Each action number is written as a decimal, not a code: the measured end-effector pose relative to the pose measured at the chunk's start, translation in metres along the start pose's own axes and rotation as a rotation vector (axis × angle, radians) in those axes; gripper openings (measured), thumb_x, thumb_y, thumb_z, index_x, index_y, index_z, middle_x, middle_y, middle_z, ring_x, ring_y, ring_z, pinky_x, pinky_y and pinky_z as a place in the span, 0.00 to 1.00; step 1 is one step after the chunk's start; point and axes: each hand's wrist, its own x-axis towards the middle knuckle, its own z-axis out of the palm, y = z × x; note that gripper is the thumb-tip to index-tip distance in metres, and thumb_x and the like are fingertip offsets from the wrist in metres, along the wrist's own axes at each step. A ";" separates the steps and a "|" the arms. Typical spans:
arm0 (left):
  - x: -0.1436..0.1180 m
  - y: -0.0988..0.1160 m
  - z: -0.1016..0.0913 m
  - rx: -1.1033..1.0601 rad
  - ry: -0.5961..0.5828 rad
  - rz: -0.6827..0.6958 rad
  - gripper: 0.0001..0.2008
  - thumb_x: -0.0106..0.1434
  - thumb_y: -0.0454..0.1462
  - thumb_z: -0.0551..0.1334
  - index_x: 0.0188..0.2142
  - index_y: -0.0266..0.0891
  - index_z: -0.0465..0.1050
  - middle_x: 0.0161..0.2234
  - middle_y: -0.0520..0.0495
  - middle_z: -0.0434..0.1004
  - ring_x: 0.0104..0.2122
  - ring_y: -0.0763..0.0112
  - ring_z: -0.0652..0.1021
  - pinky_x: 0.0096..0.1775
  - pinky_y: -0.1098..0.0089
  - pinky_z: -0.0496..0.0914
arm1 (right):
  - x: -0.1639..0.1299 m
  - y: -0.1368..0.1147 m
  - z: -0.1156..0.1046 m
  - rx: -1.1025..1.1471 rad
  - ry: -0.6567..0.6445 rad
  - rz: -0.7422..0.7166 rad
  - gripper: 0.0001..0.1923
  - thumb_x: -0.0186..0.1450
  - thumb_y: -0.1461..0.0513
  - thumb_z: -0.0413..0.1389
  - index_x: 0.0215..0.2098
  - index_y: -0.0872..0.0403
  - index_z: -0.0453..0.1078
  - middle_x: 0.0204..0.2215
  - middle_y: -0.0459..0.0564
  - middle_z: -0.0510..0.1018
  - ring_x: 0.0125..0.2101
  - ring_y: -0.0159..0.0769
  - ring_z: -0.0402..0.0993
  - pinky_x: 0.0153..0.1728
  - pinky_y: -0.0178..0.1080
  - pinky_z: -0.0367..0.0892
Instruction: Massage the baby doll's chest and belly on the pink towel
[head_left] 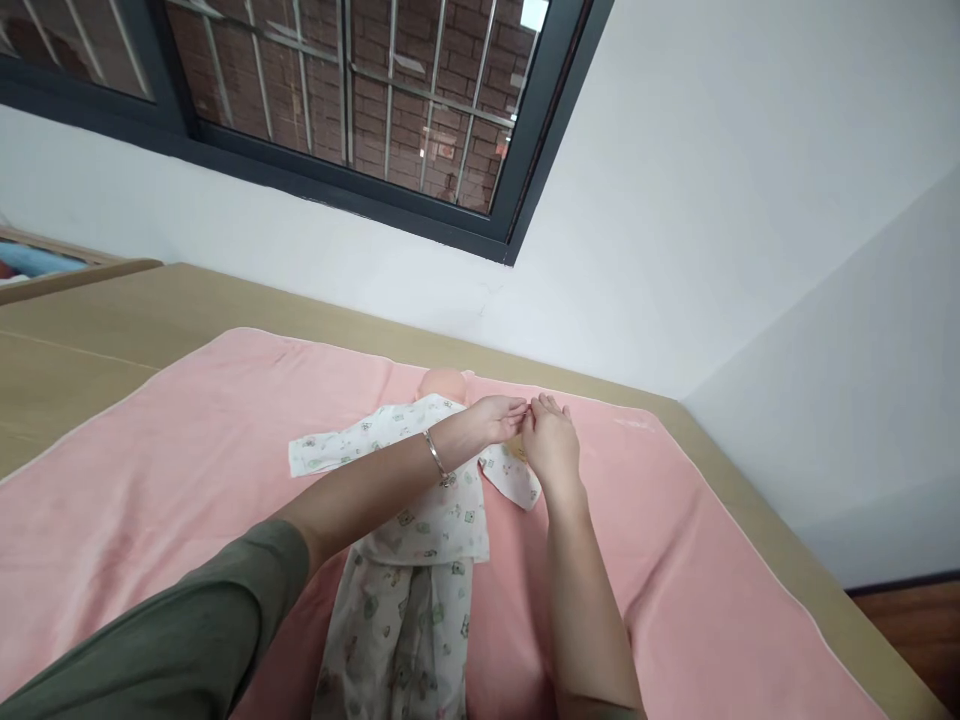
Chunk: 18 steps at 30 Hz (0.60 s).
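A baby doll in a white printed shirt (442, 515) lies on its back on a pink blanket (225, 430). The rounded top of its head (442, 384) shows at the far end, and printed trousers (394, 640) run toward me. My left hand (499, 418) reaches across the doll's chest, palm partly up, fingers stretched out. Beside it, my right hand (551, 435) shows its back, with fingers extended. The fingertips of both hands meet or nearly touch above the doll's sleeve (511, 475). A small yellowish patch there is partly covered by my right hand.
The blanket is spread on a wooden surface (172, 310) against a white wall (600, 300). A dark-framed window (495, 235) with metal bars is above. Blue cloth (41, 260) lies behind a wooden edge at far left.
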 end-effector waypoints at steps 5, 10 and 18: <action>-0.027 0.009 0.002 -0.046 0.104 -0.119 0.14 0.68 0.26 0.53 0.50 0.33 0.70 0.45 0.37 0.79 0.43 0.65 0.82 0.49 0.66 0.76 | 0.012 -0.007 -0.018 0.004 -0.079 0.137 0.22 0.73 0.65 0.38 0.45 0.57 0.76 0.56 0.64 0.77 0.61 0.49 0.69 0.66 0.61 0.47; -0.086 0.013 0.002 -0.135 -0.086 -0.071 0.19 0.75 0.41 0.47 0.52 0.38 0.72 0.47 0.37 0.80 0.49 0.60 0.81 0.53 0.58 0.76 | 0.006 -0.042 -0.026 0.259 -0.126 0.063 0.28 0.77 0.55 0.35 0.55 0.57 0.73 0.61 0.64 0.72 0.69 0.53 0.54 0.67 0.65 0.42; -0.145 0.032 -0.032 0.019 0.121 0.266 0.25 0.73 0.50 0.49 0.61 0.41 0.67 0.63 0.41 0.71 0.67 0.61 0.67 0.66 0.58 0.62 | -0.076 -0.138 -0.005 0.698 0.052 -0.407 0.34 0.75 0.57 0.44 0.75 0.59 0.42 0.73 0.60 0.51 0.73 0.47 0.40 0.71 0.58 0.48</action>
